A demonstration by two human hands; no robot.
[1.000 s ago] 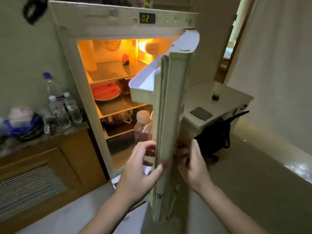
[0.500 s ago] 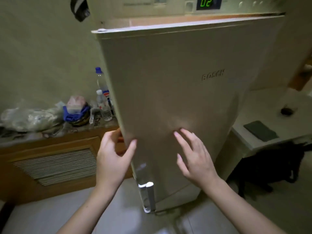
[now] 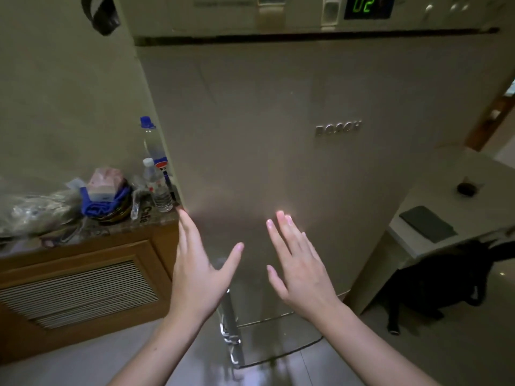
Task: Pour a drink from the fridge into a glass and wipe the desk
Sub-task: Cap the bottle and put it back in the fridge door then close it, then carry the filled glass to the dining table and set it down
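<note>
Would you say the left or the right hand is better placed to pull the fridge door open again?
Left, probably: the left hand lies at the fridge door's free edge, above the handle; the right hand is mid-panel.

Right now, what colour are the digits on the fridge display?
Green, reading 02, on the dark display at the top of the fridge; head view.

The fridge [image 3: 278, 162] is standing tall and beige, its door sitting flush against the body under a dark seam, a raised metal brand badge showing on the right of the door. Up top, the control panel is glowing a green 02. To the right, the white desk [image 3: 434, 201] is butting up against the fridge's side, carrying a flat dark pad and a small dark round object.
</note>
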